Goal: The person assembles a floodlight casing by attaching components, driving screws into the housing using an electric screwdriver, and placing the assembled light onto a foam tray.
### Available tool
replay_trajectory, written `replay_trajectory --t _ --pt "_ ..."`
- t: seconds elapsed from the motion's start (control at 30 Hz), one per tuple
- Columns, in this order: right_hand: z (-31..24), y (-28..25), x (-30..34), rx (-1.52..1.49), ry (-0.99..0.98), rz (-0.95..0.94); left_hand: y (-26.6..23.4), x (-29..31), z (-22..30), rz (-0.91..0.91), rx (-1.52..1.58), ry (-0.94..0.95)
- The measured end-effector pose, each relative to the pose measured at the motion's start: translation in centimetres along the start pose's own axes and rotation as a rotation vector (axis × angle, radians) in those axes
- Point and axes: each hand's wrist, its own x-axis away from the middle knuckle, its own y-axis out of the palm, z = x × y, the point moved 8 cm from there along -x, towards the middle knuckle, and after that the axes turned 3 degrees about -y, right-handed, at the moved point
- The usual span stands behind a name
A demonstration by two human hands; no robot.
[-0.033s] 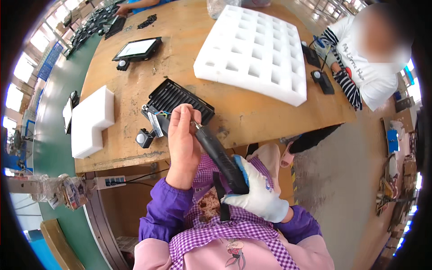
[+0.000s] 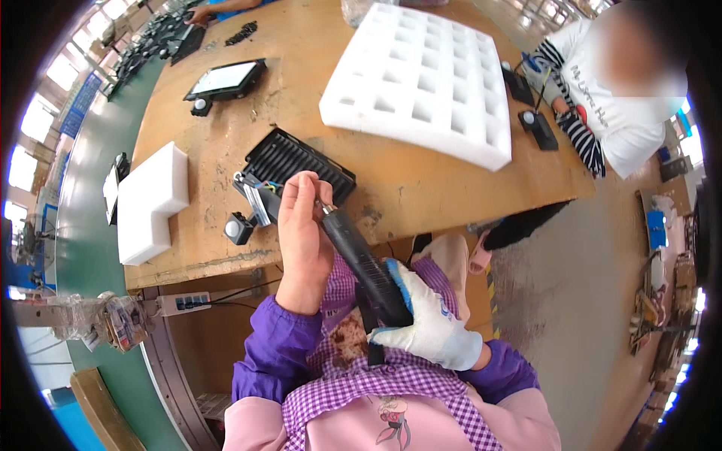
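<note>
My right hand (image 2: pixel 425 323), in a white glove with blue on it, grips the lower end of a black electric screwdriver (image 2: pixel 361 259) that slants up to the left over my lap. My bare left hand (image 2: pixel 304 240) pinches the screwdriver's tip with its fingertips, just at the table's near edge. Whether a small part sits between the fingers is hidden. Behind the fingers a black ribbed lamp housing (image 2: pixel 297 159) lies on the wooden table (image 2: pixel 421 188), with loose wires (image 2: pixel 252 188) and a small black sensor with a white dome (image 2: pixel 238 228) beside it.
A white foam tray with several pockets (image 2: pixel 421 83) lies at the back right, a white foam block (image 2: pixel 150 199) at the left. Another flat lamp (image 2: pixel 226 79) lies further back. A second person (image 2: pixel 609 113) works at the table's right side. A power strip (image 2: pixel 184 303) hangs under the table.
</note>
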Motion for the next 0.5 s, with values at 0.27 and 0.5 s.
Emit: replay_trajectory --t 0.27,0.5 --pt "-0.2 1.5 2.5 -0.097 0.069 -0.157 -0.2 2.4 -2.4 -0.034 0.193 -0.036" --pt "-3.5 1.8 0.8 0.142 -0.013 0.028 3.5 -0.2 -0.7 -0.251 0.260 -0.105"
